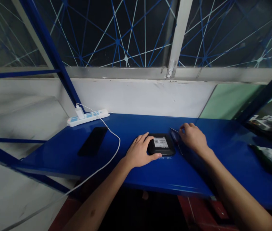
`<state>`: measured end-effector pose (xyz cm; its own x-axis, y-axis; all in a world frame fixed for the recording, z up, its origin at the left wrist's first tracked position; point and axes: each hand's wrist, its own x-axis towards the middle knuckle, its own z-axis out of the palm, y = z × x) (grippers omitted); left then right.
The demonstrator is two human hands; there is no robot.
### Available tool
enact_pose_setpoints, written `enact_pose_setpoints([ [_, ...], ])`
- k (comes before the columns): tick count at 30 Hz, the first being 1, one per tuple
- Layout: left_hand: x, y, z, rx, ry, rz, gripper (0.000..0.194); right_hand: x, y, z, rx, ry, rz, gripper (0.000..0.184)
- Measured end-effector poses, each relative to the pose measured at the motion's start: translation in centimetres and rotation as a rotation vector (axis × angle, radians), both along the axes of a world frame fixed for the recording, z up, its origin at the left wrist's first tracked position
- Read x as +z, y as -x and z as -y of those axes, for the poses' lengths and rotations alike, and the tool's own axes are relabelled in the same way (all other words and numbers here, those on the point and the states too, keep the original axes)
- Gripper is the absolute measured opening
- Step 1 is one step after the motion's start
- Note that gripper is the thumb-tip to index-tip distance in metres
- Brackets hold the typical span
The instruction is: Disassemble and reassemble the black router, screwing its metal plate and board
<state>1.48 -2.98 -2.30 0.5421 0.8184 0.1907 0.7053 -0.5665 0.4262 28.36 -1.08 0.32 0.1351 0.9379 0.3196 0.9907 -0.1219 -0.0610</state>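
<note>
Across the blue tabletop (pixel 150 179), the left hand (pixel 139 151) clamps the black device (pixel 161 151), thumb near, fingers far, hiding its left end; rightward, blurred slender tools (pixel 175 136) lie beside the right hand (pixel 193 136), fingers curled, whether gripping I cannot tell.

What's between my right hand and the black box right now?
In the head view, a slim tool, perhaps a screwdriver, lies between the right hand and the black box; blur hides its details.
</note>
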Motion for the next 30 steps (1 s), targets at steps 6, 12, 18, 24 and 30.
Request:
enact_pose_setpoints([
  [6, 0.2, -0.1, -0.1, -0.016, 0.055, -0.022, 0.094, -1.4, -4.3, 1.9, 0.065, 0.126, 0.021, 0.034],
  [12, -0.1, -0.1, -0.3, -0.020, 0.043, -0.026, 0.091, -3.2, -6.0, 1.4, 0.103, -0.114, -0.304, 0.030],
  [18, -0.5, 0.0, -0.6, -0.006, 0.013, 0.028, 0.091, -2.8, -7.7, 0.1, 0.170, -0.544, -1.271, 0.048],
  [24, -0.2, 0.1, -0.6, 0.020, 0.073, 0.096, 0.098, -1.7, -7.3, 1.0, 0.305, -0.407, -1.730, 0.036],
  [30, -0.2, 0.1, -0.7, 0.035, 0.094, 0.135, 0.101, -1.2, -6.0, 1.9, 0.391, -0.232, -1.696, 0.038],
])
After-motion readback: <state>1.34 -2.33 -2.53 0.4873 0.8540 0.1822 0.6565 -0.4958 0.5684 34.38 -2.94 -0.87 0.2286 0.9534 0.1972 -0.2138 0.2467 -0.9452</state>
